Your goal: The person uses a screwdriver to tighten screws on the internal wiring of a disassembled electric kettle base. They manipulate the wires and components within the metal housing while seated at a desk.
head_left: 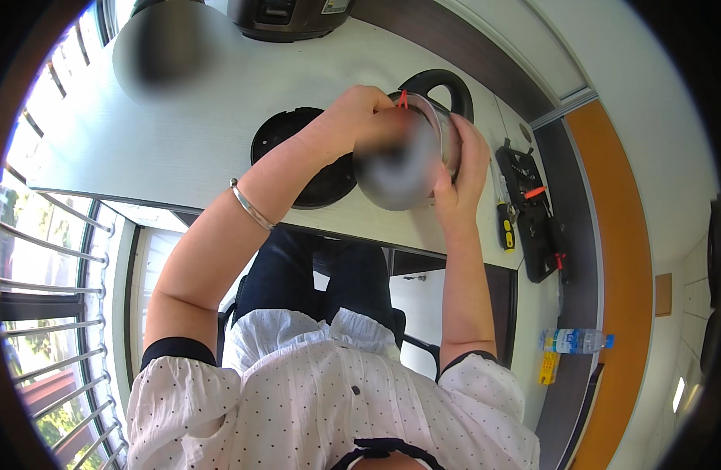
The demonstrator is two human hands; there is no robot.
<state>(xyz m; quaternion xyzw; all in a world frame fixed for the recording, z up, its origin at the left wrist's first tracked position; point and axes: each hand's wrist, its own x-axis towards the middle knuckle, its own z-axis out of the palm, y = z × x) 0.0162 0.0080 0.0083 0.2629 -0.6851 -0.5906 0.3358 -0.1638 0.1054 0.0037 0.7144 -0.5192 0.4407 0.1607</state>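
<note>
A steel kettle [442, 133] with a black handle [446, 82] is held tilted over the desk, its lower middle smeared by a blur. My right hand [462, 164] grips its right side, fingers wrapped over the steel. My left hand [364, 110] is closed at the kettle's upper left, beside a small red piece [403, 99]; its fingertips are lost in the blur, so what they hold is unclear. A black round plastic part [301, 184] lies on the desk under my left forearm.
The pale desk [180, 133] carries a dark appliance [290, 16] at the back and a blurred object [168, 51] at back left. Right: a yellow-black screwdriver [505, 227], open black tool case [533, 243], plastic bottle [576, 341] and yellow item [548, 368]. A barred window [47, 298] is left.
</note>
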